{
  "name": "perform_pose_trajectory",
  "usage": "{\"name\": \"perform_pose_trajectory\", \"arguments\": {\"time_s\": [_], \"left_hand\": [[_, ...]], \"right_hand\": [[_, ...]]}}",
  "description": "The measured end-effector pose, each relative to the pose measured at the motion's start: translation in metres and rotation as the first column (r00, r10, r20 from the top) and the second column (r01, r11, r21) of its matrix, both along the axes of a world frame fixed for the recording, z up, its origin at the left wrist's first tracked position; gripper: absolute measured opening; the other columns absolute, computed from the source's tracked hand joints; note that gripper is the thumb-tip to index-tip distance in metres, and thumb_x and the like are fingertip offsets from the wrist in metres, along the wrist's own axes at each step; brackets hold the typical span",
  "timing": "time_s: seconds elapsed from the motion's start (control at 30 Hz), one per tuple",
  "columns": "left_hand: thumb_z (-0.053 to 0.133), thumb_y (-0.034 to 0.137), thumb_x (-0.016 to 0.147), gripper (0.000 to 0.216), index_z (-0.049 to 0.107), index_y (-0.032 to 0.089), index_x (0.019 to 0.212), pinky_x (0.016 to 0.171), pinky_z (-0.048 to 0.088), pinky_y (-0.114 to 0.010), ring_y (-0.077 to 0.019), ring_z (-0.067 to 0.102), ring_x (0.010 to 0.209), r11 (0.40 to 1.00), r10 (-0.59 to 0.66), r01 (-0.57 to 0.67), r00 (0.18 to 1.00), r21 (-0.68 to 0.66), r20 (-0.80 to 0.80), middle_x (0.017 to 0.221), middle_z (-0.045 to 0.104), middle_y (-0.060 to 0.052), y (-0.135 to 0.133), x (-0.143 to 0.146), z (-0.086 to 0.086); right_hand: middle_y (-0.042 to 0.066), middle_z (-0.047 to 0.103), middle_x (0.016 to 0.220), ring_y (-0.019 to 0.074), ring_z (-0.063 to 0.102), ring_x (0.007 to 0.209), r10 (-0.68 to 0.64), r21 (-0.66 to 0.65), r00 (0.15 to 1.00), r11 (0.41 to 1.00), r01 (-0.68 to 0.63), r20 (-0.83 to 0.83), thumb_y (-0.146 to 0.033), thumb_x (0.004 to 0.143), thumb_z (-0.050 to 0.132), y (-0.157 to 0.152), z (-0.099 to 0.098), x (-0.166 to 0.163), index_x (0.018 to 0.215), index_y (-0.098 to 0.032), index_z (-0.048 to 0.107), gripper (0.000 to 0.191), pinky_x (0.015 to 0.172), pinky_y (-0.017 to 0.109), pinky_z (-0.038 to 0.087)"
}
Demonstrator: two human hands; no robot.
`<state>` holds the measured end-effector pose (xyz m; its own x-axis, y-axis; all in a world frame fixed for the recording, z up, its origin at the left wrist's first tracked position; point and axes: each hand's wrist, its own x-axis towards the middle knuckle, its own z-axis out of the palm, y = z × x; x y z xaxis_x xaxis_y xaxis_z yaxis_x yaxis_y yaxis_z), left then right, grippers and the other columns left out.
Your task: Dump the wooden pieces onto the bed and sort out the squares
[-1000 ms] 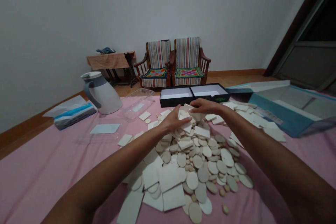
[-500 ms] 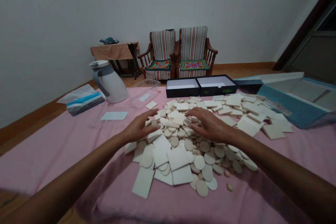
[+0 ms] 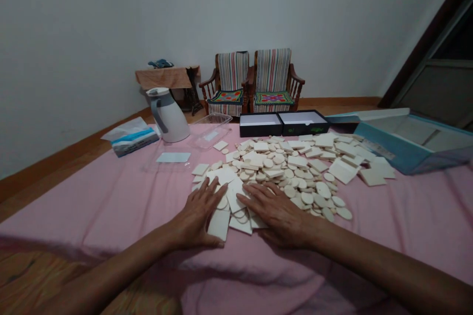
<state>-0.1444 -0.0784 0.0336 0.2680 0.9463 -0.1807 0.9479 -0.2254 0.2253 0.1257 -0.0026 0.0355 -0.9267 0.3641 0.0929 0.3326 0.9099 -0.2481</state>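
A wide heap of pale wooden pieces (image 3: pixel 273 160), round discs and flat squares mixed, lies on a pink cloth (image 3: pixel 111 206). My left hand (image 3: pixel 195 214) rests at the heap's near left edge, fingers spread over a rectangular wooden piece (image 3: pixel 219 225) and its neighbours. Opposite it, my right hand (image 3: pixel 279 211) lies with fingers stretched across the near pieces, touching a square wooden piece (image 3: pixel 236 194). Some pieces under both palms are hidden.
Behind the heap stand two black boxes (image 3: pixel 260 130). A large blue box (image 3: pixel 391 150) lies at the right. To the left are a white jug (image 3: pixel 172 118), a tissue pack (image 3: pixel 135 141) and clear plastic trays (image 3: pixel 212 133). Two chairs (image 3: pixel 232 78) stand by the wall.
Both hands have come back from the middle of the heap to its near edge and down onto the pieces. The near squares and discs sit differently, and the view has shifted slightly.
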Motion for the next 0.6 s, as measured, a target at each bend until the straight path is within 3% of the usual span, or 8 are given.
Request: {"name": "perform_pose_trajectory", "arguments": {"time_s": [0.2,0.37,0.47,0.6], "left_hand": [[0.073,0.057,0.063,0.111,0.014,0.026,0.152,0.110,0.020,-0.060,-0.0426,0.013,0.143,0.986,-0.027,0.030,0.999,0.166,-0.018,0.158,0.010,-0.019,0.019,0.004,-0.003],[0.070,0.040,0.069,0.088,0.029,0.021,0.145,0.103,0.035,-0.055,-0.0376,0.037,0.133,0.903,-0.118,0.109,0.993,0.415,-0.004,0.147,0.036,-0.021,0.036,0.006,-0.013],[0.068,0.028,0.070,0.086,0.028,0.021,0.145,0.103,0.040,-0.050,-0.0338,0.040,0.131,0.862,-0.170,0.122,0.984,0.493,0.053,0.145,0.037,-0.019,0.044,0.011,-0.016],[0.065,0.020,0.069,0.081,0.032,0.023,0.142,0.105,0.041,-0.045,-0.0301,0.042,0.129,0.853,-0.181,0.091,0.975,0.514,0.128,0.144,0.037,-0.015,0.052,0.018,-0.016]], "right_hand": [[0.018,0.029,0.153,0.0343,0.027,0.139,0.020,0.085,1.000,0.996,-0.020,0.002,-0.032,0.082,0.055,-0.001,-0.002,-0.015,0.148,-0.018,0.028,0.072,0.110,0.051,0.024],[0.022,0.028,0.152,0.0390,0.021,0.140,-0.053,0.172,0.997,0.983,0.061,-0.048,-0.034,0.082,0.053,-0.010,-0.011,-0.025,0.145,-0.011,0.032,0.070,0.109,0.055,0.024],[0.026,0.030,0.150,0.0426,0.022,0.138,-0.101,0.232,0.991,0.966,0.119,-0.089,-0.035,0.085,0.050,-0.010,-0.019,-0.029,0.144,-0.006,0.032,0.067,0.107,0.059,0.024],[0.027,0.031,0.149,0.0433,0.025,0.137,-0.128,0.252,0.985,0.956,0.153,-0.113,-0.033,0.088,0.047,-0.005,-0.025,-0.031,0.143,-0.005,0.033,0.064,0.105,0.059,0.027]]}}
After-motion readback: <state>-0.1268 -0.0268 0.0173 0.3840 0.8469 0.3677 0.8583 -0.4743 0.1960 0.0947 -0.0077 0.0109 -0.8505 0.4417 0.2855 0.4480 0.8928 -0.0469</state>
